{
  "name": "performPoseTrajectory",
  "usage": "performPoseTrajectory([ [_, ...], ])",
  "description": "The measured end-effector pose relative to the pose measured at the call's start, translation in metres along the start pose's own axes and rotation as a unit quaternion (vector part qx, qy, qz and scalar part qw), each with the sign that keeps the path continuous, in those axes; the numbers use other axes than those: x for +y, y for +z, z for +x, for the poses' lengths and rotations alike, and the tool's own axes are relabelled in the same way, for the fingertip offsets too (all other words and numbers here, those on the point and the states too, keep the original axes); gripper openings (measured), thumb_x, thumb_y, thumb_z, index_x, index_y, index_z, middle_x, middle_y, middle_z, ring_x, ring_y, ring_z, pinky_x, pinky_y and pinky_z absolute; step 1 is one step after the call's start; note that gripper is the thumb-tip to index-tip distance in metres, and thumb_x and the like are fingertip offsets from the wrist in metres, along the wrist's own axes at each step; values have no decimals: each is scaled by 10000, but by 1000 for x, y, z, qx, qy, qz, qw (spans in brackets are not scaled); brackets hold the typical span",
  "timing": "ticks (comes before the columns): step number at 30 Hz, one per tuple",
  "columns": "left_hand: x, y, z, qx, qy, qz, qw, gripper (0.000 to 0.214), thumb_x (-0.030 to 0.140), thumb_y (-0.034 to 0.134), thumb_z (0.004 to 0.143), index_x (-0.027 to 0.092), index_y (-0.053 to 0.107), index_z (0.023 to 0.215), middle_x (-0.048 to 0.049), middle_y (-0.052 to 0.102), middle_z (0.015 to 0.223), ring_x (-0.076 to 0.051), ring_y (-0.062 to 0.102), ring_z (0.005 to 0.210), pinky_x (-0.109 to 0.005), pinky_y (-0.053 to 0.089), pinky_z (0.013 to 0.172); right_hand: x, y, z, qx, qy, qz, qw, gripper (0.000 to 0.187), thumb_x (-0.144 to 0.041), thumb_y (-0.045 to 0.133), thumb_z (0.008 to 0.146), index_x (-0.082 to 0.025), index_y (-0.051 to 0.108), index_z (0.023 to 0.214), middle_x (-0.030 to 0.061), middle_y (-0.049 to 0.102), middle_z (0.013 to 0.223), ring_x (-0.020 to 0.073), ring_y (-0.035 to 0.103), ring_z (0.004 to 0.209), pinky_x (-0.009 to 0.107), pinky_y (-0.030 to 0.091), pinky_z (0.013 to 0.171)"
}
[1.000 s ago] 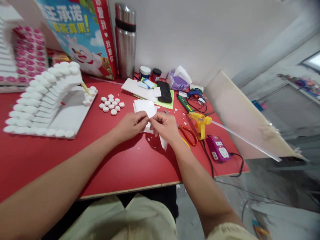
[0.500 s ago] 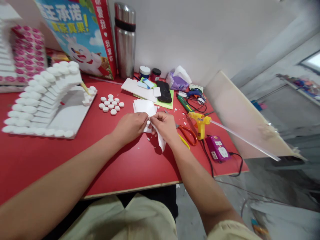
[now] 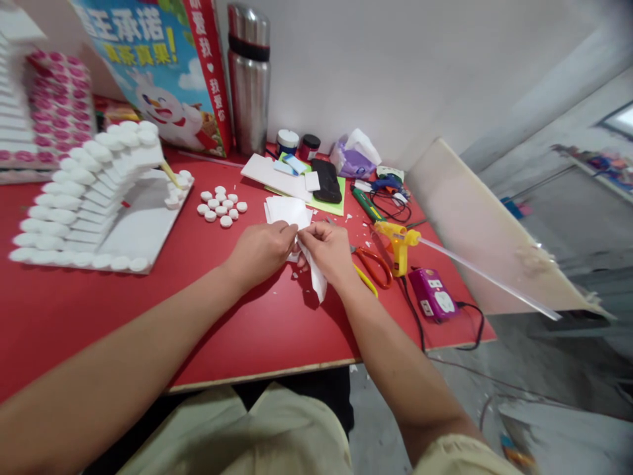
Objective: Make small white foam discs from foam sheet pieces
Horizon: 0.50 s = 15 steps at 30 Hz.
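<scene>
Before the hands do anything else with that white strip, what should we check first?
1. Grip: left hand and right hand both pinch the white strip: ok.
2. Strip's loose end lies clear of the orange scissors: ok.
3. Scissor blades shut: cannot tell, the right hand hides them.
4. The yellow glue gun stands apart from both hands: ok.
5. Glue gun hot or cold: cannot tell.
6. The white discs lie clear of the left hand: ok.
</scene>
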State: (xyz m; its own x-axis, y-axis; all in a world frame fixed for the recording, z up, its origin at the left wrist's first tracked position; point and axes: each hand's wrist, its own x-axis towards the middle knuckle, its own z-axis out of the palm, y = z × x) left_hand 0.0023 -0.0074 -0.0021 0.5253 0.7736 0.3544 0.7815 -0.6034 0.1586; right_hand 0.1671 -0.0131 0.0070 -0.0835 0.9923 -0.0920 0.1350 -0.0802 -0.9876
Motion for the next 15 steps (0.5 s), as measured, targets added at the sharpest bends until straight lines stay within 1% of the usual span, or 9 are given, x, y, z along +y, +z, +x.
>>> performPoseTrajectory([
  [4, -4, 1, 0, -1, 17, 4, 1000, 280, 178, 451, 1025, 88, 706, 1094, -161, 734, 928, -223, 638, 691, -314, 376, 587, -4, -3, 0, -44, 22, 70, 996, 328, -446, 843, 735, -182, 650, 711, 6, 667, 503, 146, 624, 395, 224, 514, 383],
  [7, -9, 2, -1, 15, 30, -15, 999, 317, 187, 465, 1028, 91, 686, 1235, -151, 743, 944, -220, 664, 733, -302, 408, 606, -5, -5, 1, -48, 38, 113, 992, 369, -460, 899, 677, -170, 677, 732, 22, 710, 581, 134, 640, 430, 222, 546, 412],
  [10, -13, 2, -1, 24, 49, -43, 998, 364, 160, 451, 1027, 104, 664, 1318, -140, 755, 970, -216, 680, 767, -294, 433, 623, -5, -7, 1, -50, 57, 149, 986, 337, -414, 901, 672, -160, 689, 739, 45, 753, 676, 127, 662, 474, 217, 571, 440],
  [13, -14, 1, -1, 22, 61, -61, 996, 401, 149, 434, 1025, 100, 666, 1349, -145, 769, 1007, -226, 694, 800, -302, 453, 641, -6, -9, 2, -49, 70, 156, 984, 247, -337, 857, 706, -157, 691, 741, 49, 756, 680, 123, 659, 474, 204, 556, 425],
  [15, -14, 0, -1, 23, 64, -90, 994, 413, 176, 425, 1034, 99, 675, 1354, -153, 776, 1038, -235, 705, 838, -312, 473, 675, -7, -10, 2, -40, 73, 156, 984, 186, -287, 824, 715, -158, 691, 737, 43, 753, 668, 119, 653, 464, 197, 546, 416],
])
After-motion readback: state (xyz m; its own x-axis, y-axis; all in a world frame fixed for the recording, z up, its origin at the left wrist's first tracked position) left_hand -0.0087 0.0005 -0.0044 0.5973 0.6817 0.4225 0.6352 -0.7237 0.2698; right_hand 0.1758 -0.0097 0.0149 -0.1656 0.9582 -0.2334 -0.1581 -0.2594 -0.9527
